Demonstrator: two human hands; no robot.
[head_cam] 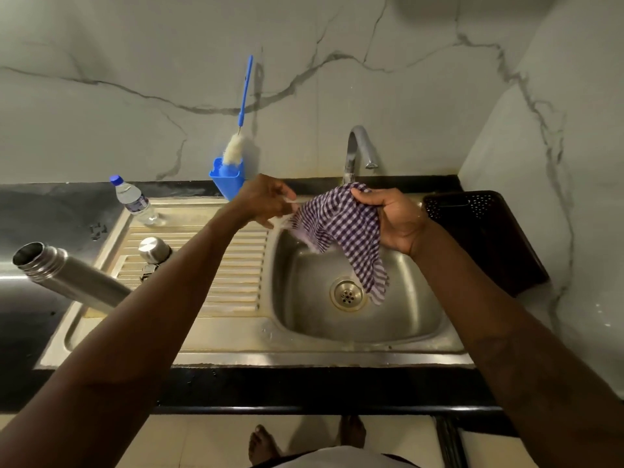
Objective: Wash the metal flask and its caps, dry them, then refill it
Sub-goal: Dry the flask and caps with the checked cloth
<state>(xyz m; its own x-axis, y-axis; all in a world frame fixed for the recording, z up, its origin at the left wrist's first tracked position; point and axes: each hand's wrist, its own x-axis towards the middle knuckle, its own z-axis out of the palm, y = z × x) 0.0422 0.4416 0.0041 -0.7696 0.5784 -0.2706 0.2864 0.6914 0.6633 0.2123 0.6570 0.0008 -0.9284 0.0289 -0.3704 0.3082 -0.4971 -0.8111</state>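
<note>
Over the sink basin [408,319] the person holds a purple-and-white checked cloth [341,228]. The right hand [395,217] grips its upper bunched part with curled fingers, while the left hand [266,204] pinches its left edge; the cloth's loose end hangs down toward the drain. The metal flask [71,278] is at the left edge of the bench [304,390], uncapped, its open mouth leaning left in the view and its base hidden behind the left forearm. A steel cap [153,249] sits on the ribbed drainboard [233,282], with a small dark piece [148,270] just in front of it. A plastic water bottle [133,199] stands at the drainboard's back left corner. A blue holder [228,177] with a bottle brush [236,143] stands at the back edge, left of the tap [358,146]. A dark perforated tray [479,228] lies at the right end
</note>
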